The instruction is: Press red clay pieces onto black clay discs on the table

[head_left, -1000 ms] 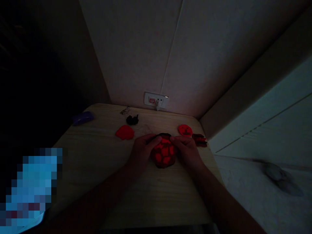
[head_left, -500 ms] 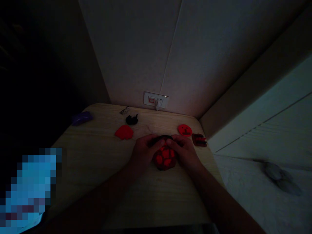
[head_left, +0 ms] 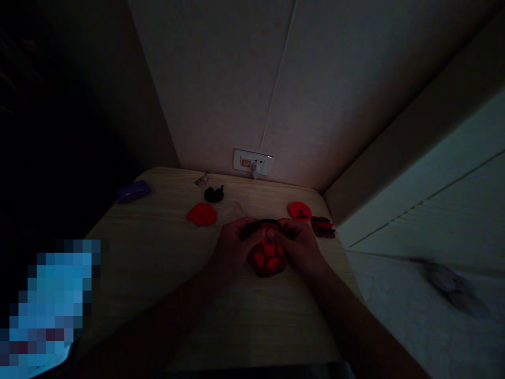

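Low in the middle of the view, my left hand [head_left: 235, 243] and my right hand [head_left: 302, 243] are closed around the two sides of a rounded modelling clay piece [head_left: 270, 262]. It is dark red with bright red patches and has a black edge at its top. Both thumbs press on its upper face, their tips close together, while the other fingers curl behind it, partly hidden. Beyond my left hand lie a flat red clay lump [head_left: 201, 214] and a black clay lump [head_left: 214, 194]. A red disc with dark marks [head_left: 299, 211] is just past my right hand.
On the pale wooden table [head_left: 150, 252] are also a dark red piece with black strips [head_left: 323, 227], a purple packet [head_left: 133, 191] and a crumpled clear wrapper [head_left: 202, 178]. A wall socket [head_left: 253, 162] with a plug is behind. A pixelated bright blue screen [head_left: 51, 300] stands at left.
My thumbs have come closer together and cover more of the clay piece's upper red patches. The piece has tilted slightly, and its black top edge shows more. The other things lie as before.
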The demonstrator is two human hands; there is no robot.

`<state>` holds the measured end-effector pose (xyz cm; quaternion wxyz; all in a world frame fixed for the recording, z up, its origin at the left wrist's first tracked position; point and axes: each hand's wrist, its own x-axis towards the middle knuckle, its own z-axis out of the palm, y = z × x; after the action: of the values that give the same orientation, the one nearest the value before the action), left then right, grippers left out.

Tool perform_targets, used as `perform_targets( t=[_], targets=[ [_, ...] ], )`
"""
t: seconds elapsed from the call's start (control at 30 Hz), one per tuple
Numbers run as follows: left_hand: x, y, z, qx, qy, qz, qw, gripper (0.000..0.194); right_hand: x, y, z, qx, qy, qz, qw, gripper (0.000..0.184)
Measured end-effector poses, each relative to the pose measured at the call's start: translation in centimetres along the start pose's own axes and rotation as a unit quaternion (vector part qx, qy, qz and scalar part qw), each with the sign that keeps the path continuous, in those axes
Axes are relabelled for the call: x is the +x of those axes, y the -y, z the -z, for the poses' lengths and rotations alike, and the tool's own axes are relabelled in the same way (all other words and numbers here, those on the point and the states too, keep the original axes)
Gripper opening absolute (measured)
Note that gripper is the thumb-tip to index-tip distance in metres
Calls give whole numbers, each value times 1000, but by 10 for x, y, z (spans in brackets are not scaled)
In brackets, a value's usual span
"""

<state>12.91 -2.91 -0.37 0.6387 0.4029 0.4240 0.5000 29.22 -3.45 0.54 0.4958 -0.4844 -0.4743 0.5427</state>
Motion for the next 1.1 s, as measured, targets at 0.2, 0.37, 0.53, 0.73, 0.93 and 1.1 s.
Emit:
perform_targets(
  t=[0.2,0.37,0.53,0.73,0.93,1.1],
  targets=[
    [0,0,0,-14,-4,-11,1000,26,1,-1,1,4,-9,7,1000,28],
    [0,0,0,-21,-6,-3,1000,28,1,-1,2,-6,-18,11,1000,26],
    [0,0,0,-23,3,-2,1000,27,0,0,1,7,-16,6,1000,25],
    [3,2,2,-70,-17,8,997,31,2,-5,5,20,-58,6,998,25],
    [3,1,0,-65,-19,12,998,35,4,-7,7,34,-48,-9,998,24],
    [2,2,1,-44,-27,13,999,34,4,-6,7,62,-37,-14,997,24]
  ],
)
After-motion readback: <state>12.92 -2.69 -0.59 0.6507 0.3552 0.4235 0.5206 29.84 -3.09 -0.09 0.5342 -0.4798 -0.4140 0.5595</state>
